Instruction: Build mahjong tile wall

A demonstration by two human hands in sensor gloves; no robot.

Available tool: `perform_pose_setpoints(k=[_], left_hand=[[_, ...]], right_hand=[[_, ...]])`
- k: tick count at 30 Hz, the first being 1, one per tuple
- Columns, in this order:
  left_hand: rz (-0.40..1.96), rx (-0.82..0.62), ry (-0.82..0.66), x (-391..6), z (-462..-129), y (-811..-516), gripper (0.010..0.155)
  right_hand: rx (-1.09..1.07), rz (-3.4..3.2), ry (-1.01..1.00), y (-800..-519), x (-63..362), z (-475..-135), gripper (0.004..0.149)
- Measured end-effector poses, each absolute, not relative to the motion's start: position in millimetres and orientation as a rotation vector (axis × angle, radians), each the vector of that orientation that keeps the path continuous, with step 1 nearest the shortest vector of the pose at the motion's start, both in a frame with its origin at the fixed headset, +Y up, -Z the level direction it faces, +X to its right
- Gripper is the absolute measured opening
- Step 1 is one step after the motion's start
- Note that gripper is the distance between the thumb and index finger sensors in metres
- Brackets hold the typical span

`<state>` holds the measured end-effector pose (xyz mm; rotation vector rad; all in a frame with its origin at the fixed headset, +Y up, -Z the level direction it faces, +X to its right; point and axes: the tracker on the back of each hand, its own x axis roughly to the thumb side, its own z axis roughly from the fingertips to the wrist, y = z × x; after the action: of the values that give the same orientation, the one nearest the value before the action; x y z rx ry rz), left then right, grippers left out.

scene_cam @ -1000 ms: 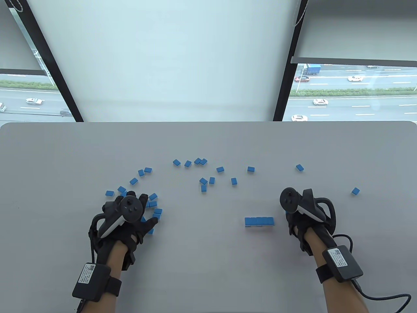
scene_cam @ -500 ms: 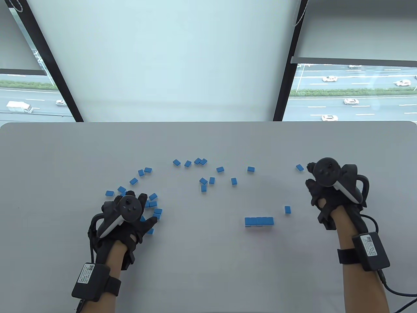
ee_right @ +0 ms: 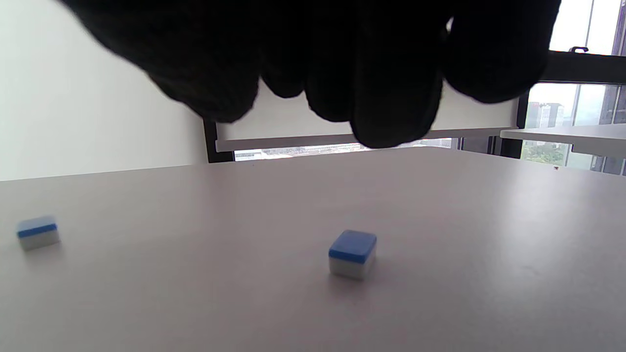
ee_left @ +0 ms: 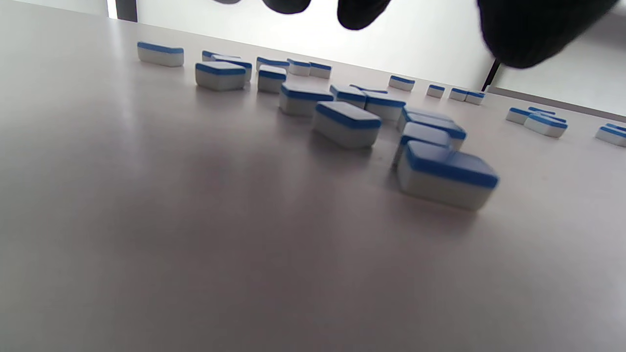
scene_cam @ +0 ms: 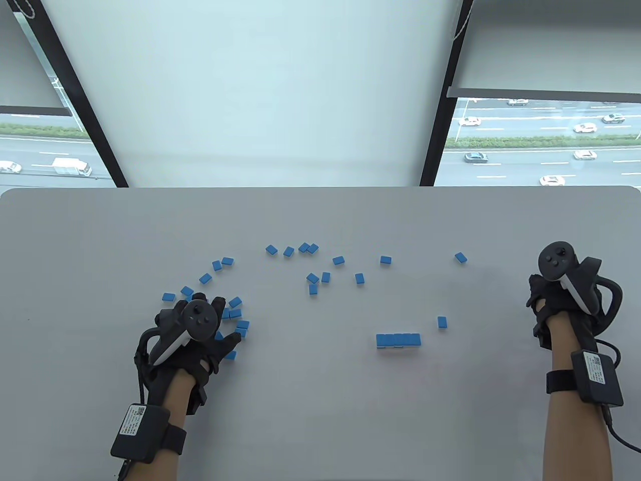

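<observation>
Blue-backed white mahjong tiles lie scattered on the grey table [scene_cam: 320, 426]. A short row of tiles [scene_cam: 398, 340] lies side by side at the centre right, with a single tile [scene_cam: 441, 322] just off its right end. My left hand [scene_cam: 228, 323] rests spread over a cluster of tiles [scene_cam: 235, 313]; in the left wrist view its fingertips [ee_left: 362, 10] hang above the cluster [ee_left: 445, 173] and hold nothing. My right hand [scene_cam: 538, 290] is at the far right. Its fingers [ee_right: 391, 98] hover over a lone tile [ee_right: 352, 254], apart from it.
More loose tiles lie across the middle [scene_cam: 313, 278] and far middle [scene_cam: 305, 248] of the table, and one lies at the right [scene_cam: 460, 257], also in the right wrist view [ee_right: 38, 232]. The table's far edge [scene_cam: 320, 188] runs below the window.
My right hand left a single tile beside the row's right end, then swung away and to the right, stopping over the lone tile at the far right. My left hand has not moved.
</observation>
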<state>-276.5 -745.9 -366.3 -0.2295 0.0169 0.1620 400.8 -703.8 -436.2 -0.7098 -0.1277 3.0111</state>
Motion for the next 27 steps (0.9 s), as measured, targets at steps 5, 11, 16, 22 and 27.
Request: perform_pose_setpoints(k=[5,11,16,22,27], left_hand=[[0.160,-0.243,0.027,-278.2,-366.5,-749.5,0.086],[0.151,-0.256,0.028,-276.5,-367.3,-752.9,0.086],[0.147,-0.257,0.028,-275.8,-366.8,-752.6,0.086],[0.150,-0.256,0.024,-275.3,-367.7,-752.9,0.086],[0.160,-0.256,0.023,-275.2,-367.7,-752.8,0.086]], right_hand=[[-0.787,3.022,0.075,-733.3,413.8,-443.4,0.064],[-0.799,2.988,0.172,-750.7,417.0,-446.4,0.064],[-0.823,2.964,0.146,-755.0,419.5,-446.5,0.055],[-0.764,2.969,0.134,-752.1,413.7,-442.8,0.056],[-0.623,2.937,0.005,-721.0,393.3,-432.8,0.058]])
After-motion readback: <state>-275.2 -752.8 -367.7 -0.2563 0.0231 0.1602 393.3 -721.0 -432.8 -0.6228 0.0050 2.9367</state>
